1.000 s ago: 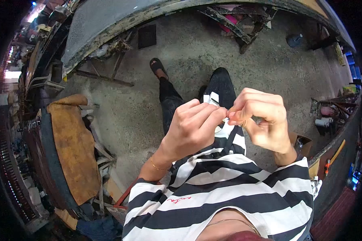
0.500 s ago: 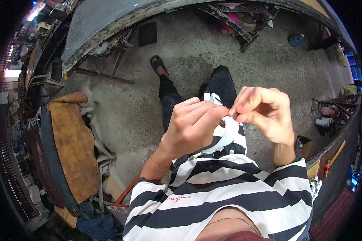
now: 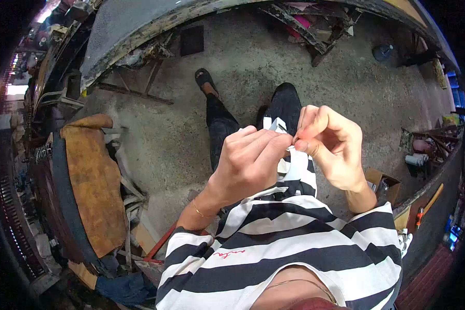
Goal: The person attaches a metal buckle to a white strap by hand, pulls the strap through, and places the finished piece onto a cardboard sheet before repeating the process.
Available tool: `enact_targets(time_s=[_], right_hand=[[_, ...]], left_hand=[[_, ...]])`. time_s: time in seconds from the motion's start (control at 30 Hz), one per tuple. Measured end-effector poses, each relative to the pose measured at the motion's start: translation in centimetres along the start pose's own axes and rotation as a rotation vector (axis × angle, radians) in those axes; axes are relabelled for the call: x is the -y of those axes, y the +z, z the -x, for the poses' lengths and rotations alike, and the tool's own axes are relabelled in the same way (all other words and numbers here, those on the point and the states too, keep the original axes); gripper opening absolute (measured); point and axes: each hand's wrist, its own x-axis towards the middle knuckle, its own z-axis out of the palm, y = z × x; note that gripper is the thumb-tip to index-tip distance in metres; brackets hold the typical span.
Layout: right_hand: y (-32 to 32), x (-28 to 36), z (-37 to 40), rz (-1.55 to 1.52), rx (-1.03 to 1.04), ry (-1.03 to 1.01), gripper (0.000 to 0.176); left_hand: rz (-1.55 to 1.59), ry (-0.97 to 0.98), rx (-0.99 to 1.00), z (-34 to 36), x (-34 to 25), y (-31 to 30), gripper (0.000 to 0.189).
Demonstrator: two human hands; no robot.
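Note:
My left hand (image 3: 250, 160) is closed, its fingers curled round a thin white strip (image 3: 297, 164) that hangs down in front of my striped shirt. Above the same fist pokes a folded white end (image 3: 277, 125) with a greyish patch. My right hand (image 3: 333, 147) pinches thumb against forefinger right beside the left fingertips, close to the strip's upper edge. Something small and dark shows between the fingertips, too small to name. Both hands nearly touch, held over my lap.
A grey-topped table (image 3: 134, 31) curves across the far side. Brown leather-like sheet (image 3: 93, 191) drapes over a support at left. On the right stand an open cardboard box (image 3: 390, 186) and a bench (image 3: 429, 227) with an orange-handled tool (image 3: 419, 218). A water jug (image 3: 382, 52) sits on the floor.
My right hand has shifted slightly left and up, still pinching beside the left hand. The hanging white strip looks straighter than before. My left hand has barely moved.

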Motion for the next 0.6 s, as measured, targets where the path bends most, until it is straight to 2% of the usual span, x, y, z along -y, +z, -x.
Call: enact_targets(time_s=[0.27, 0.37, 0.43, 0.5, 0.6], right_hand=[[-1.8, -0.3, 0.1, -0.263, 0.028, 0.187, 0.009], [-2.4, 0.9, 0.2, -0.193, 0.089, 0.183, 0.013], [-2.7, 1.4, 0.1, -0.005, 0.178, 0.071, 0.015], [-3.0, 1.5, 0.0, 0.024, 0.196, 0.023, 0.016], [-3.4, 2.0, 0.0, -0.302, 0.085, 0.016, 0.014]], left_hand=[[0.147, -0.029, -0.018, 0.1, 0.4, 0.3, 0.021], [0.209, -0.018, -0.024, -0.1, 0.4, 0.1, 0.02], [0.235, -0.007, -0.023, -0.3, 0.5, 0.0, 0.02], [0.243, 0.004, -0.019, -0.3, 0.7, -0.1, 0.016], [0.227, -0.006, -0.036, -0.3, 0.7, -0.3, 0.012]])
